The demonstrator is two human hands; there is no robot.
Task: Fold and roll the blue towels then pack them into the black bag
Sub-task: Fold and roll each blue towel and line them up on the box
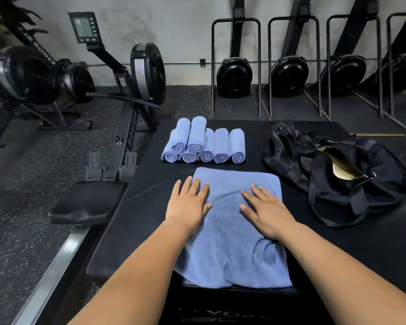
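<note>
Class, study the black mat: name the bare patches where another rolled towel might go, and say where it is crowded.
Bare mat lies between the rolled towels and the black bag, and right of the flat towel, nearer than the bag. A narrow strip runs left of that towel. Crowded: the middle, under the left hand and right hand.

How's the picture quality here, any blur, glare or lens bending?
Head view: the flat blue towel and rolled towels are sharp under soft, even light with faint shadows. Head view: the wide lens tilts the stored rowers outward near the right edge. Head view: the black bag loses detail against the dark mat; floor at left looks smeared.
</note>
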